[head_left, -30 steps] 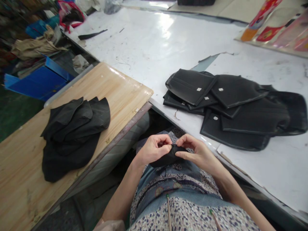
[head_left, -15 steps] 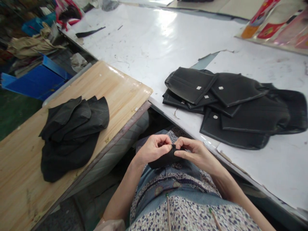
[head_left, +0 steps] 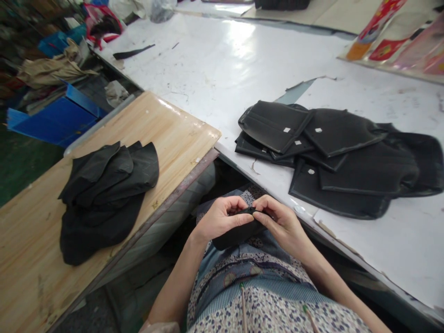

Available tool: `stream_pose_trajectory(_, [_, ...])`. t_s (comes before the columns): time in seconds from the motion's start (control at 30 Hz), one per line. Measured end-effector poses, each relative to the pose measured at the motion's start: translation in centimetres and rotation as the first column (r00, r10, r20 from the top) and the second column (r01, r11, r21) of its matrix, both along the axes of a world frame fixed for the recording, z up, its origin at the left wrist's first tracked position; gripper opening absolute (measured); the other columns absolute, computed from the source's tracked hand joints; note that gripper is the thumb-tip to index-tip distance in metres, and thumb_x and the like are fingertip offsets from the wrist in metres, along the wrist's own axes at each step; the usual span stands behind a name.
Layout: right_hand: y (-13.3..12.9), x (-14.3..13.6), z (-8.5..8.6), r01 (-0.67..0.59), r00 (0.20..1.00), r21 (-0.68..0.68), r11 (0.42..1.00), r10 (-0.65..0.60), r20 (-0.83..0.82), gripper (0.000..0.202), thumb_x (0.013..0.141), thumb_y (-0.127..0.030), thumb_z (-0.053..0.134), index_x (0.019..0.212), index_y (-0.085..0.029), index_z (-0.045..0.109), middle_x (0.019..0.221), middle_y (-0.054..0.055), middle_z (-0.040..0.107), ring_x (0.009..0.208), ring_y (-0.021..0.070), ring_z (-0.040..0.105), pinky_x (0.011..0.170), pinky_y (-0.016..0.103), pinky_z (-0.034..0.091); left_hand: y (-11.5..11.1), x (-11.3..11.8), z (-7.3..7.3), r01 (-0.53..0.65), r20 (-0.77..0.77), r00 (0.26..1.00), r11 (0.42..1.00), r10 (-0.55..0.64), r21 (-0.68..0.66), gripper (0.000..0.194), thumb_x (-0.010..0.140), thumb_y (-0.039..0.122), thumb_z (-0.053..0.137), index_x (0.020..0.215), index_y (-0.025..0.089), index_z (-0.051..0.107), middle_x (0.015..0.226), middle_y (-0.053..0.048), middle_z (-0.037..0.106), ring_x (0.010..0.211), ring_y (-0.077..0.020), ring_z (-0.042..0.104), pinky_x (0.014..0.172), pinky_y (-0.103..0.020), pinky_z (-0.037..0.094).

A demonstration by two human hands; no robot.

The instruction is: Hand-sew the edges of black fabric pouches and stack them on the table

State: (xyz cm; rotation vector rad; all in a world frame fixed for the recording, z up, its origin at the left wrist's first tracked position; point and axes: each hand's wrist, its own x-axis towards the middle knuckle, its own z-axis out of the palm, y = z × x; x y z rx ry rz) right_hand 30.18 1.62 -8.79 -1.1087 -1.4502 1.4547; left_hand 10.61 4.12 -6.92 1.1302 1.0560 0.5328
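Note:
A piece of black fabric [head_left: 236, 237] is held above my lap, its upper edge pinched from both sides. My left hand [head_left: 222, 217] is closed on this edge, thumb lying along the near face. Close beside it, my right hand [head_left: 279, 222] pinches the same edge, the two thumb tips nearly touching. On the white table to the right lies a pile of flat black pieces [head_left: 350, 157], several with small white square marks. Another stack of loose black pieces [head_left: 104, 199] rests on the wooden board to the left.
The wooden board [head_left: 187, 138] meets the white table [head_left: 208, 69] at its far corner. Left of the board stands a blue box [head_left: 52, 118]. A dark strip [head_left: 133, 52] lies on the table's far left, and colourful plastic packaging [head_left: 385, 44] at its far right.
Both thumbs have drawn together along the fabric's edge, and the piece now shows more of its near face. The whole view has shifted slightly; the piles have stayed put.

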Motion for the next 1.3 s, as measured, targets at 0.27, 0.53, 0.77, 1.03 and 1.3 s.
stream_pose_trajectory(0.27, [0.2,0.4,0.5,-0.042,0.998,-0.003,0.999,0.042,-0.04,0.012,0.095,-0.028,0.062,0.085,-0.021,0.061,0.094,0.005,0.061,0.092,0.021,0.058,0.082,0.032,0.047,-0.2,0.0,0.0,0.002,-0.015,1.0,1.0,-0.002,0.015,0.04,0.074,0.046,0.081,0.078,0.012,0.059,0.069,0.003,0.049,0.06,-0.0081,0.041,0.054,-0.021,0.032])
stream_pose_trajectory(0.53, [0.2,0.2,-0.1,0.02,1.0,0.039,0.999,-0.02,-0.016,0.013,0.097,-0.025,0.059,0.085,-0.021,0.058,0.097,0.005,0.062,0.093,0.0203,0.058,0.082,0.031,0.046,-0.3,0.2,0.4,0.001,-0.076,0.997,0.992,0.009,0.127,0.031,0.082,0.038,0.074,0.076,0.014,0.056,0.067,0.005,0.043,0.059,-0.0073,0.036,0.053,-0.021,0.03])
stream_pose_trajectory(0.77, [0.3,-0.1,0.4,-0.007,1.0,0.005,1.0,0.007,0.005,0.014,0.096,-0.027,0.061,0.084,-0.02,0.058,0.087,0.003,0.06,0.081,0.018,0.055,0.073,0.029,0.044,-0.2,-0.1,0.1,0.028,-0.028,0.999,0.997,-0.027,0.069,0.036,0.082,0.043,0.074,0.075,0.013,0.055,0.067,0.004,0.043,0.059,-0.0077,0.035,0.053,-0.021,0.028])
stream_pose_trajectory(1.03, [0.2,0.0,0.0,-0.087,0.996,-0.037,0.996,0.087,0.001,0.015,0.095,-0.03,0.063,0.085,-0.02,0.058,0.084,0.001,0.059,0.078,0.0168,0.053,0.07,0.027,0.042,-0.1,-1.3,0.2,0.039,0.064,0.997,0.999,-0.039,0.002,0.035,0.082,0.04,0.074,0.071,0.014,0.055,0.064,0.004,0.045,0.056,-0.0071,0.036,0.05,-0.021,0.027])
stream_pose_trajectory(1.3, [0.5,0.2,-0.2,-0.066,0.994,0.051,0.997,0.061,0.089,0.02,0.095,-0.027,0.065,0.078,-0.02,0.055,0.074,-0.003,0.056,0.069,0.0134,0.05,0.065,0.024,0.038,-0.5,-2.6,-0.1,-0.102,0.049,0.994,0.981,0.095,0.165,0.028,0.085,0.028,0.066,0.066,0.016,0.05,0.062,0.004,0.044,0.057,-0.0081,0.036,0.052,-0.021,0.027])
